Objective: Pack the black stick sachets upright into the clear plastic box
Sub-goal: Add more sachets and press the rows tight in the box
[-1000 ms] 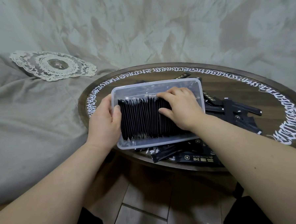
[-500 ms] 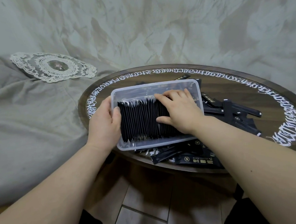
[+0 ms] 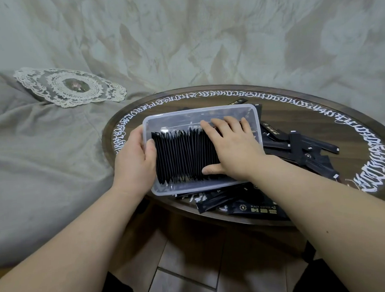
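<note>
A clear plastic box (image 3: 198, 111) stands on the round wooden table (image 3: 319, 117). Inside it a row of black stick sachets (image 3: 183, 155) stands on edge, packed side by side. My left hand (image 3: 134, 162) grips the box's left end, thumb over the rim against the first sachet. My right hand (image 3: 234, 148) lies flat over the right part of the row, fingers straight, thumb along the near side; it hides the sachets beneath it. Loose black sachets (image 3: 303, 149) lie in a heap right of the box, and more loose sachets (image 3: 252, 207) lie at the table's near edge.
White ornamental lettering rings the tabletop. Grey bedding (image 3: 43, 164) lies to the left with a lace doily (image 3: 72, 87) on it. Crumpled pale cloth fills the background. Tiled floor shows below the table's near edge.
My right hand's fingers have stretched out flat over the sachets and the hand has shifted slightly toward me. My left hand keeps its hold on the box.
</note>
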Demonstrator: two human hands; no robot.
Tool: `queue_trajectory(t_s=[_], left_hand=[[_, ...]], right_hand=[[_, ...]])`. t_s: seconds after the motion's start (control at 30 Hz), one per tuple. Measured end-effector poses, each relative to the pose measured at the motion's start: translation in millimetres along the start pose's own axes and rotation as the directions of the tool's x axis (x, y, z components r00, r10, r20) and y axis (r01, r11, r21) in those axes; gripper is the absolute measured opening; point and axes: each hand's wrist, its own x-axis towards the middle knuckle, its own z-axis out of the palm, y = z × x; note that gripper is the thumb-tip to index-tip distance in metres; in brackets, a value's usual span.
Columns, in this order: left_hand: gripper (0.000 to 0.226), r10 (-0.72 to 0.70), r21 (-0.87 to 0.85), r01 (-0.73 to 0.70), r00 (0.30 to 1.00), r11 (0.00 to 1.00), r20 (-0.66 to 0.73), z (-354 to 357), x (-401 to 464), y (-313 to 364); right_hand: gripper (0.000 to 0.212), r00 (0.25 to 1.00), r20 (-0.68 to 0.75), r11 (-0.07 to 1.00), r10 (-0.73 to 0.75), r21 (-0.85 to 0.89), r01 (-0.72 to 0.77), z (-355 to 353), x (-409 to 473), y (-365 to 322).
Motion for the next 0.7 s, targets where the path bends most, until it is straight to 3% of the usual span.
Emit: queue_trajectory(t_s=[0.27,0.5,0.7], left_hand=[[0.024,-0.052,-0.004,0.052,0.999,0.999,-0.017,0.7,0.8,-4.4],[0.024,-0.084,0.009,0.084,0.996,0.996,-0.016,2.9,7.0,-8.0],[0.021,-0.071,0.004,0.071,0.997,0.997,-0.037,2.1,6.2,-4.1]], right_hand=[[0.104,1.0,0.027,1.0,-0.008,0.012,0.008,-7.8,-2.0,-5.3],[0.074,0.949,0.299,0.988,-0.097,0.141,0.057,-6.7,-8.7,-0.6],[0.07,0.947,0.303,0.981,-0.106,0.19,0.049,-10.4,-10.6,-2.8]])
